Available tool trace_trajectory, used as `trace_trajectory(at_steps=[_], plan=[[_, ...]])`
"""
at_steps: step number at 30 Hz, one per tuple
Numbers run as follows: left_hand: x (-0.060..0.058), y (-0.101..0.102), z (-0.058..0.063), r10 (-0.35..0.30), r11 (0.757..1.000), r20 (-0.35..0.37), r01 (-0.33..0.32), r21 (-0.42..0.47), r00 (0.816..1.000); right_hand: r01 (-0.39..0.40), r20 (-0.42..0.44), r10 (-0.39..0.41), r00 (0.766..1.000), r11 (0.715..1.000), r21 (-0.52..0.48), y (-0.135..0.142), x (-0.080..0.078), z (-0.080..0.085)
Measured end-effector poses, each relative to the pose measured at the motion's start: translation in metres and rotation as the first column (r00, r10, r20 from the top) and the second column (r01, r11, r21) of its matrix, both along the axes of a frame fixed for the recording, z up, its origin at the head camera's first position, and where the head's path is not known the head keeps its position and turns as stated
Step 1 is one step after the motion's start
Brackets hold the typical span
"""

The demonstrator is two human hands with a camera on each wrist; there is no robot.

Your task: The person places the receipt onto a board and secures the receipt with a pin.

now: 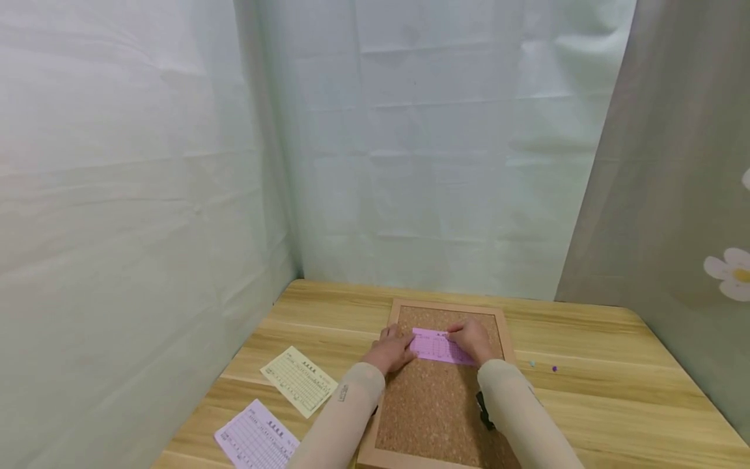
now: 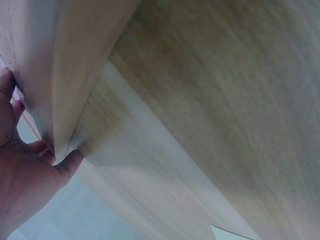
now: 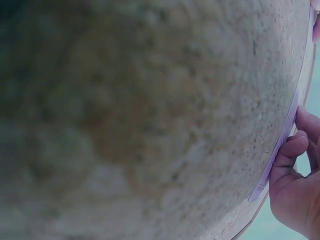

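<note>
A pink printed paper slip (image 1: 435, 348) lies across the upper part of a wood-framed cork board (image 1: 430, 407). My left hand (image 1: 391, 350) rests at the board's left side, its fingers spread, with fingertips right at the slip's left end. In the left wrist view, that hand (image 2: 25, 172) reaches over the frame's edge (image 2: 75, 75). Over the slip's right half is my right hand (image 1: 472, 339), fingers bent and fingertips at the upper edge. The right wrist view shows the thumb and fingers of this hand (image 3: 295, 185) close against the slip (image 3: 280, 152); I cannot tell what they pinch.
Left of the board on the wooden table (image 1: 615, 404) lie a yellow printed sheet (image 1: 300, 381) and a pink-purple printed sheet (image 1: 258, 438). A tiny light blue piece (image 1: 532, 363) and a tiny purple piece (image 1: 554, 369) sit to the right. Pale curtains (image 1: 439, 163) hang behind.
</note>
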State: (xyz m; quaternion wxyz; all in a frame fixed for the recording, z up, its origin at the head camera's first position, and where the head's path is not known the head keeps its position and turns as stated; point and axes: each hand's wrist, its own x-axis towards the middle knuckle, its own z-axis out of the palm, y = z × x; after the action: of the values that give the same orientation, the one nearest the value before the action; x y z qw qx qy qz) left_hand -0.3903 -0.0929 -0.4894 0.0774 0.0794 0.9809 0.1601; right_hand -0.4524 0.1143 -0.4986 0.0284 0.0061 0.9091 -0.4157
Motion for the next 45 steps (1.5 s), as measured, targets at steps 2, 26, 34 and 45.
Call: trace_trajectory(at_steps=[2,26,34,45], plan=[[0.000,0.000,0.000,0.001,1.000,-0.001,-0.001,-0.001,1.000,-0.001,-0.003,0.001,1.000,1.000,-0.002,0.000,0.001,0.000],[0.003,0.001,-0.001,-0.010,1.000,-0.002,0.010,-0.007,1.000,0.005,0.041,-0.002,0.999,0.998,-0.063,0.003,0.001,-0.003],[0.000,0.001,0.004,0.002,1.000,-0.001,-0.002,0.026,1.000,0.000,0.029,0.001,1.000,0.999,-0.053,0.002,0.000,0.004],[-0.002,0.001,0.001,0.004,1.000,0.011,-0.004,-0.002,1.000,-0.013,0.023,0.014,1.000,1.000,-0.024,0.002,0.001,0.006]])
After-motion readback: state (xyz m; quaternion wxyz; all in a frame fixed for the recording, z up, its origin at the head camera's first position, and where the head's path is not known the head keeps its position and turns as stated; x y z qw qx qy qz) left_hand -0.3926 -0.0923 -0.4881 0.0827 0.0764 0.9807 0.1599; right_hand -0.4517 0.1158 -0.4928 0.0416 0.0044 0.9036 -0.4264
